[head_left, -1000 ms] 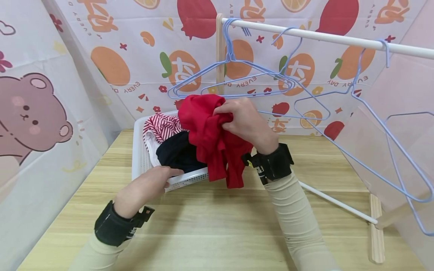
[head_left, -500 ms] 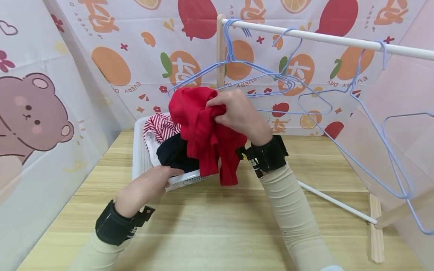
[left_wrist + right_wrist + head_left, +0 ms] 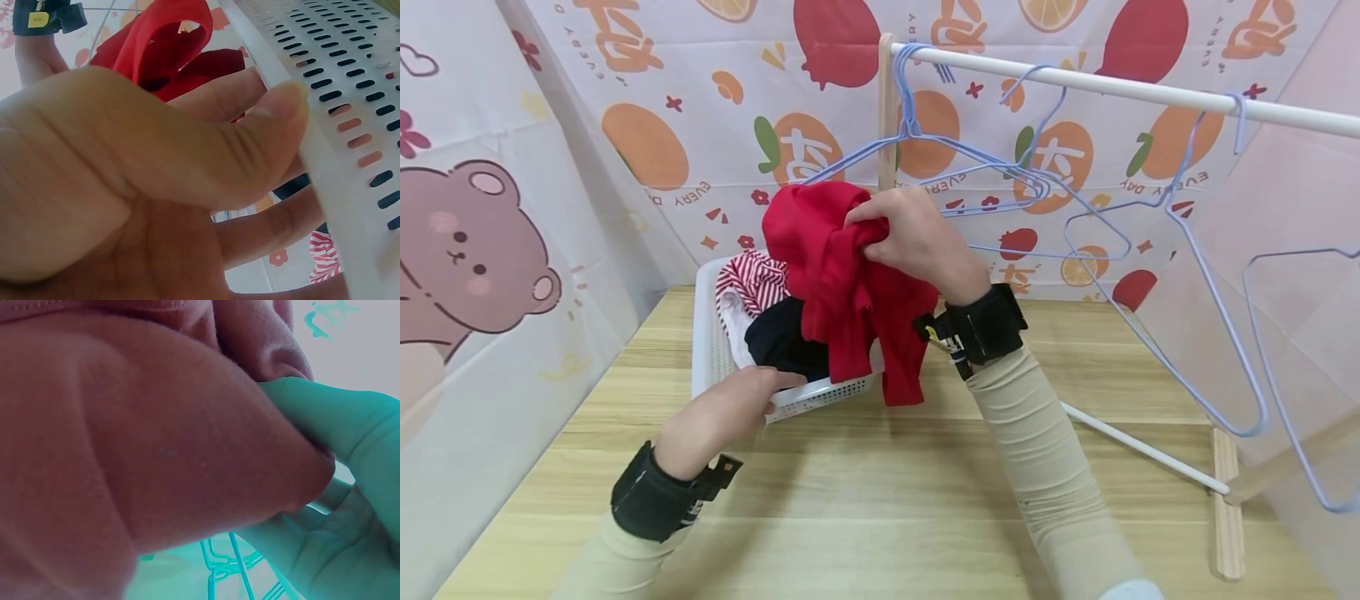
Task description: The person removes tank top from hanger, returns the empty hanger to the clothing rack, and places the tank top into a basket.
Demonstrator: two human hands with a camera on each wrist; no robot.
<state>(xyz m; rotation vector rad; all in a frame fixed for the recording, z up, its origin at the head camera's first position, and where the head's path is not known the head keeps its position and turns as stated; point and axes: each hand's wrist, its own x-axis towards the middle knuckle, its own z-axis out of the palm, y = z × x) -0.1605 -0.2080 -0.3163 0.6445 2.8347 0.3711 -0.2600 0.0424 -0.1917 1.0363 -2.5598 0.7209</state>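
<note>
A bunched red garment [image 3: 838, 267] hangs from my right hand [image 3: 917, 237], pinched between thumb and fingers above the right side of a white basket [image 3: 703, 333]. Its lower ends dangle past the basket's front rim. In the right wrist view the fabric [image 3: 156, 437] fills most of the picture, and the thumb [image 3: 337, 412] presses into it. My left hand [image 3: 722, 417] grips the basket's front rim. In the left wrist view the thumb [image 3: 250, 150] lies on the perforated outer side, and other fingers reach behind the rim. Inside lie a black garment [image 3: 782, 337] and a red-and-white striped one [image 3: 752, 283].
A rack with a white rail [image 3: 1105, 85] stands behind and to the right. Several blue wire hangers [image 3: 925, 137] hang from it, and one hanger [image 3: 1225, 300] reaches forward. The rack's wooden foot [image 3: 1227, 508] rests on the wooden table [image 3: 880, 517]. Printed curtains surround the table.
My right hand has moved left and slightly up, carrying the red garment with it. The left hand keeps its hold on the basket rim. The right-hand hangers have swung a little.
</note>
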